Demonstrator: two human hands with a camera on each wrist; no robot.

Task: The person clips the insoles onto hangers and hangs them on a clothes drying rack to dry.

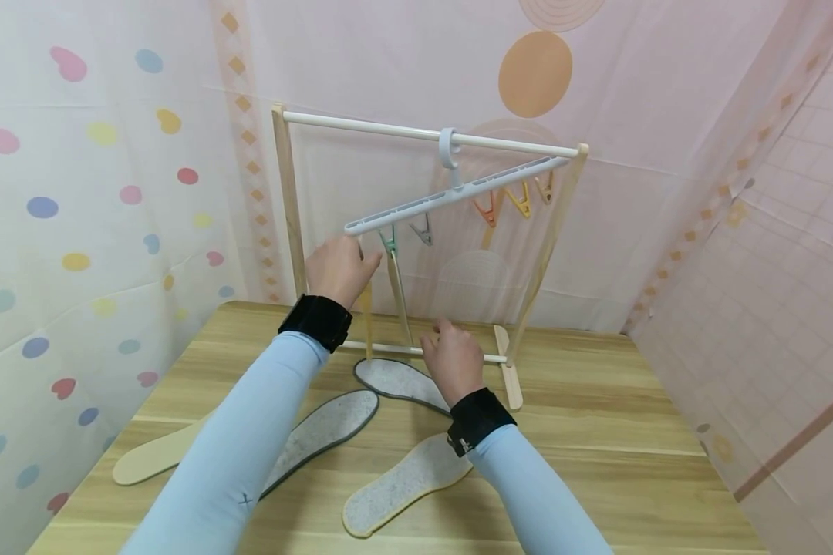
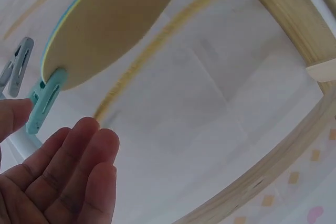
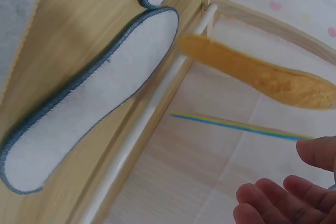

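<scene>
While the left grip (image 1: 338,270) and right grip (image 1: 456,361) stand parted, pinching nothing, the beige insole (image 2: 121,19) hangs steeply lengthwise from the teal clothespin (image 2: 46,100), just beside the nearer left grip.

Head view looking forward and down, rack (image 1: 361,126) toward twelve o'clock, left wrist view close in, green clip (image 2: 47,100) at nine, right wrist view nearer the tabletop (image 3: 68,66), both wrist views sharing a blue-edged hanging insole (image 2: 113,30).
</scene>
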